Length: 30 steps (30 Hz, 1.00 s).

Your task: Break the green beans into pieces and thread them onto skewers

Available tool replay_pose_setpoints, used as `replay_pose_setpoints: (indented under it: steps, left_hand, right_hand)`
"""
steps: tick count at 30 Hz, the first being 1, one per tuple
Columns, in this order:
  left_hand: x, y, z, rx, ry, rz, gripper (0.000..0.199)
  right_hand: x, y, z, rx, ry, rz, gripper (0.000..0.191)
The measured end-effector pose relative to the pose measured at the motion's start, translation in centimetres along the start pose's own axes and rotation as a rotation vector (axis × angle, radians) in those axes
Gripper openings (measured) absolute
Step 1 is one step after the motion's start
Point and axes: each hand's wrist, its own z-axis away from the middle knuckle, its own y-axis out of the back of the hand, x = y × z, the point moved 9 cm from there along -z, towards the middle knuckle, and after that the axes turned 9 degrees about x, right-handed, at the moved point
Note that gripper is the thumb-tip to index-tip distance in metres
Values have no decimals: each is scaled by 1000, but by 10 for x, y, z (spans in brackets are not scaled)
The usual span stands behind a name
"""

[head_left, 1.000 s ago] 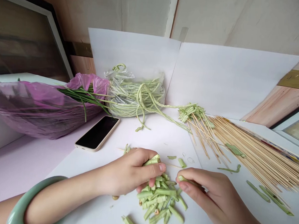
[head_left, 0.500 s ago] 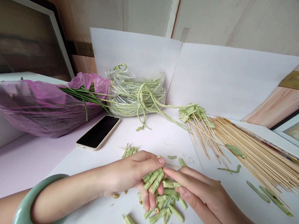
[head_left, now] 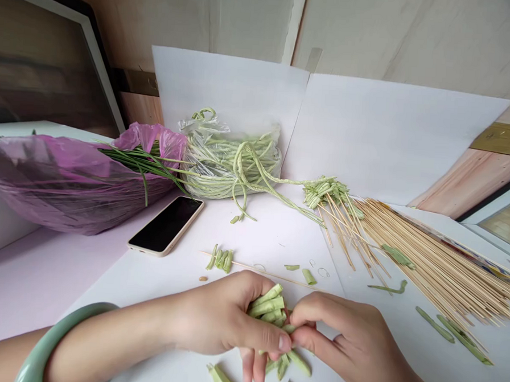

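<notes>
Several cut green bean pieces (head_left: 270, 307) lie bunched in my left hand (head_left: 226, 318), its thumb across them. My right hand (head_left: 341, 338) meets it from the right, thumb and forefinger pinched on a bean piece at the edge of the bunch. Loose bean pieces (head_left: 299, 361) lie on the white surface just below both hands, partly hidden by them. Beyond the hands lies a thin wooden skewer (head_left: 272, 273) with several bean pieces (head_left: 222, 259) threaded near its left end.
A phone (head_left: 166, 225) lies at left, before a purple bag of greens (head_left: 79, 187). Behind are a clear bag of long beans (head_left: 231, 161) and filled skewers (head_left: 327, 192). Many bare skewers (head_left: 439, 257) spread at right, with bean scraps (head_left: 465, 340) nearby.
My left hand has closed more around the bean pieces, its thumb now lower. My right fingers have moved from spread to pinched. More of the skewer beyond the hands shows.
</notes>
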Motion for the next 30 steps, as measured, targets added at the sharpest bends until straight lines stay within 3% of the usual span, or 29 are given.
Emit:
replay_pose_setpoints:
  steps: [4, 11, 16, 19, 24, 30]
  left_hand:
    - [-2, 0, 2, 2, 14, -51, 41]
    - [2, 4, 3, 21, -9, -102, 36]
    - [4, 5, 4, 51, -23, -122, 44]
    - [3, 4, 5, 78, -18, -130, 44]
    - [-2, 2, 6, 106, 11, -44, 44]
    - [0, -4, 4, 87, -18, 49, 42]
  right_hand:
    - [-5, 1, 0, 24, 52, 59, 18]
    - [-27, 3, -5, -42, 261, 191, 14]
    - [-50, 3, 0, 32, 440, 388, 30]
    - [-54, -1, 4, 25, 468, 435, 33]
    - [-44, 0, 10, 55, 372, 410, 31]
    - [-31, 3, 4, -1, 117, 177, 30]
